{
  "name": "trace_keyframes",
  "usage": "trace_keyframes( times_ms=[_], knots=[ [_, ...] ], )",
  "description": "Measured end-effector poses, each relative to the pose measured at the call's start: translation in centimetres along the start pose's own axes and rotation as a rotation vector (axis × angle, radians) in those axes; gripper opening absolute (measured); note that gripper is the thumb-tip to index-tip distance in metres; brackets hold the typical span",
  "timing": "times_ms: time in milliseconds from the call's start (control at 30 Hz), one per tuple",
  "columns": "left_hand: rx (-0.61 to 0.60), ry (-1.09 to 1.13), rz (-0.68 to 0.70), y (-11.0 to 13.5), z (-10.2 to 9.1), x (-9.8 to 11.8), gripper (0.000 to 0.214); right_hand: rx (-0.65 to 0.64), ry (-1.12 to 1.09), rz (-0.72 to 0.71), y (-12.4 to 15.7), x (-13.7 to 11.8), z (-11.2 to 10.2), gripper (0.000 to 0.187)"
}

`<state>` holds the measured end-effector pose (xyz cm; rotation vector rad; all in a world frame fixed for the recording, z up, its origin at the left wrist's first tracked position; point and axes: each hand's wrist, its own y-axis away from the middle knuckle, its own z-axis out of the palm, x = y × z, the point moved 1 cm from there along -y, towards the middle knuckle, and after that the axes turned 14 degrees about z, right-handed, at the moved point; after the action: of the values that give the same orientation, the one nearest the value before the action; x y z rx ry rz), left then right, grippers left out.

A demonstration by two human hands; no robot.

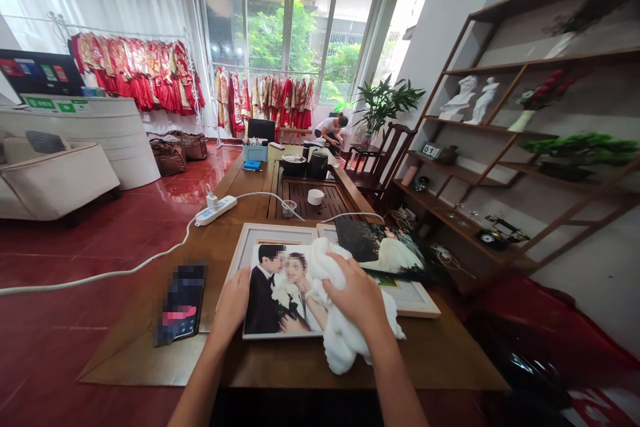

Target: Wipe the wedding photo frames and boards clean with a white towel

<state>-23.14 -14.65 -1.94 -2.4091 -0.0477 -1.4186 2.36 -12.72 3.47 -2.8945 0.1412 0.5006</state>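
Observation:
A wedding photo panel (260, 307) faces me near the front edge of the wooden table. My left hand (234, 300) grips its left edge, with the fingertips partly hidden. Bunched under my right hand (357, 290) is a white cloth (343, 347), pressed on the right part of the panel and hanging past its lower edge. Behind the panel lies a pale picture frame (250, 235). To the right, a second frame (420, 300) lies partly under a dark photo print (365, 250) that shows a white gown.
A phone (183, 300) lies at the left on the table (135, 347). A power strip (216, 211) with a white cable stands beyond it. A white cup (315, 197) sits on the tea tray (340, 203). Shelves (465, 180) rise at the right. Another person (331, 128) crouches far back.

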Motion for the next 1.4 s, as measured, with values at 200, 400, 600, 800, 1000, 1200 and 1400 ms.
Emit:
trace_keyframes(
  times_ms=[200, 400, 600, 800, 1000, 1200, 1400],
  knots=[
    [-0.003, -0.037, -0.014, -0.1, 0.0, -0.2, 0.04, -0.003, -0.027, -0.023, 4.0, 0.3, -0.2, 0.048],
    [-0.006, -0.043, -0.016, 0.1, 0.2, 0.4, 0.038, -0.07, -0.077, -0.122, 5.9, -2.9, 0.0, 0.051],
    [-0.015, -0.027, 0.02, 0.2, 0.1, 0.7, 0.037, -0.175, -0.142, -0.265, 7.4, -7.8, 1.0, 0.058],
    [-0.018, -0.027, 0.038, 0.2, 0.0, 0.3, 0.038, -0.188, -0.15, -0.273, 6.5, -8.1, 0.8, 0.055],
    [-0.012, 0.005, -0.002, 0.1, 0.1, -0.3, 0.04, -0.098, -0.072, -0.11, 3.1, -4.1, 0.5, 0.053],
    [-0.01, -0.011, -0.009, 0.1, -0.1, 0.1, 0.041, 0.008, 0.003, 0.034, 0.7, 0.2, 0.1, 0.05],
    [-0.027, -0.034, -0.017, 0.2, 0.0, 0.0, 0.041, 0.055, 0.044, 0.021, 1.2, -1.3, 0.3, 0.05]
  ],
)
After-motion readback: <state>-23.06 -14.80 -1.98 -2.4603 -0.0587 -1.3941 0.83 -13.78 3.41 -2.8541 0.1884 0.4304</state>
